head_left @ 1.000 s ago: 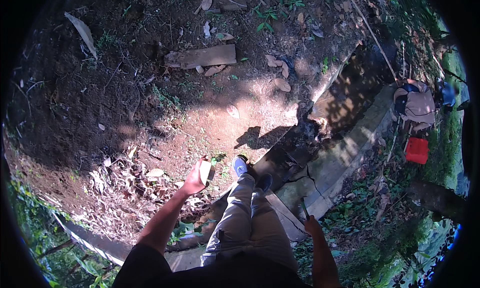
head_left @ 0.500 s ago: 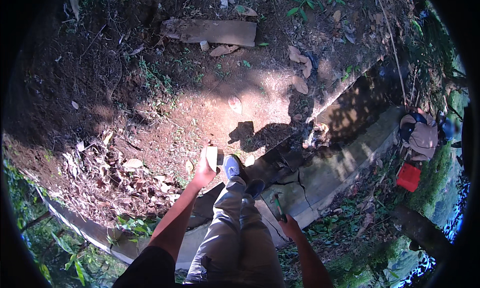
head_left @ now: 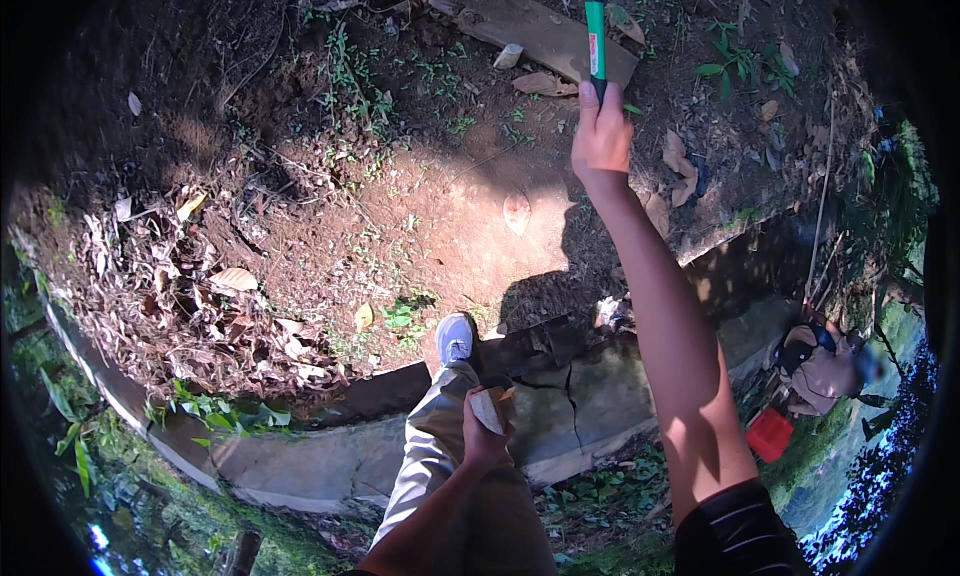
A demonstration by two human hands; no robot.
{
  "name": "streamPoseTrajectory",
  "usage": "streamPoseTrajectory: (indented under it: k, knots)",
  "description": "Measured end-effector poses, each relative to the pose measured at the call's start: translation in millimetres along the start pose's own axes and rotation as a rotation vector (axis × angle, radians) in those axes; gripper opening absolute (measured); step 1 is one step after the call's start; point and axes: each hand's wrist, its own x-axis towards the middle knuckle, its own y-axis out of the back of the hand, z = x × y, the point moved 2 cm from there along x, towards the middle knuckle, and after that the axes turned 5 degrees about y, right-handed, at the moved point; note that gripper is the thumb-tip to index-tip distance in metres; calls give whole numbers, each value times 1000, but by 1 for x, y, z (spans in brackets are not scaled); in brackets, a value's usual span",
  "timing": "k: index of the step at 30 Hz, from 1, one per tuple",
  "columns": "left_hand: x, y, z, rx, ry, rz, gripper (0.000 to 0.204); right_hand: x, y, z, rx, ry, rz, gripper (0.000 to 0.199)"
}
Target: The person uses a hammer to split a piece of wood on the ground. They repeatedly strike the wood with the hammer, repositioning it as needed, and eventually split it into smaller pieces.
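My right hand (head_left: 601, 136) is raised at arm's length over the ground, shut on a hammer (head_left: 595, 31) with a green handle, its head up near the top edge. My left hand (head_left: 483, 431) rests against my thigh and grips a small pale block (head_left: 489, 408). My leg in khaki trousers (head_left: 440, 446) stretches forward. Its grey shoe (head_left: 455, 338) stands on a cracked concrete kerb (head_left: 590, 396). Beyond the shoe lies bare red soil (head_left: 440, 226) in sunlight.
A wooden plank (head_left: 540, 36) lies on the soil under the hammer. Dry leaves (head_left: 200, 296) pile up at the left. At the lower right another person (head_left: 825, 371) crouches beside a red container (head_left: 770, 434). Green plants grow below the kerb.
My right arm has swung up from beside my leg, lifting the hammer high. My left hand has drawn back from the ground near the shoe to my thigh, still holding the block.
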Motion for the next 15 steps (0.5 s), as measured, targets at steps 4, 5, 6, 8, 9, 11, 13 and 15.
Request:
streamPoseTrajectory:
  k: [4, 5, 6, 8, 9, 11, 13, 15]
  knots:
    - [-4, 3, 9, 138, -26, 27, 87, -1, -40, 45, -297, -52, -133, 33]
    - [0, 4, 12, 170, -45, 26, 87, -5, -46, 67, -356, -105, -177, 34]
    - [1, 9, 15, 180, -31, 47, 88, -7, -54, 68, -397, -148, -238, 34]
    - [6, 21, 23, 98, -12, 59, 89, -1, -57, 57, -339, -141, -249, 36]
    - [15, 30, 30, 5, -5, 60, 90, 0, -54, 36, -283, -106, -249, 36]
    - [29, 39, 40, -174, -8, 96, 86, -2, -39, 7, -93, 0, -94, 38]
    - [47, 55, 39, -67, -100, 144, 83, -6, -48, 21, -126, -67, -56, 37]
    - [57, 71, 42, 208, -210, 158, 81, -6, -58, 77, -405, -183, -227, 35]
